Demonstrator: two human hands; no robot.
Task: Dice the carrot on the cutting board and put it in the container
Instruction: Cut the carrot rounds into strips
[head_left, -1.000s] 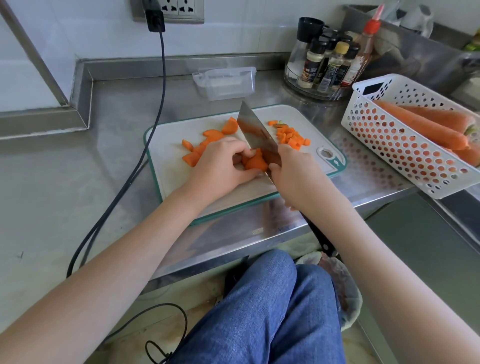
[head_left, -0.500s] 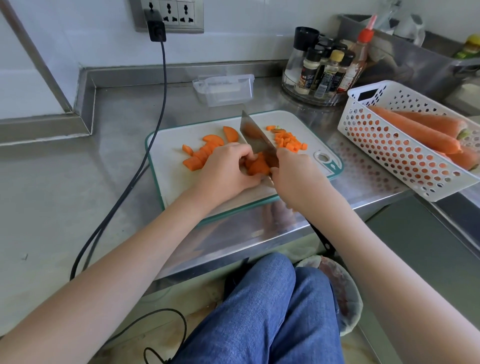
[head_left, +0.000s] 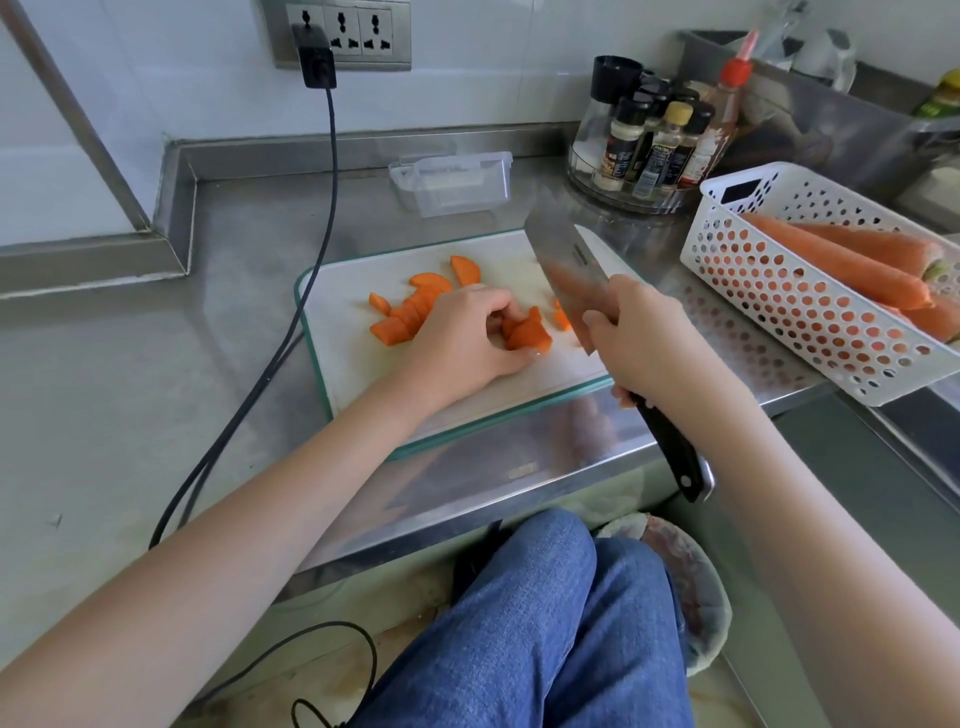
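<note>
Carrot pieces gathered under the left hand, cleaver lifted in the right.

On the white cutting board, the left hand has its grip curled around a small stack of carrot pieces near the board's middle. More carrot slices lie just behind that hand, toward the board's far left. The right hand has its grip wrapped tight on the handle of the cleaver, whose blade is raised and tilted above the board's right side, apart from the stack. The clear container sits on the steel tabletop beyond the board's far edge. A white basket holding whole carrots stands right of the board.
</note>
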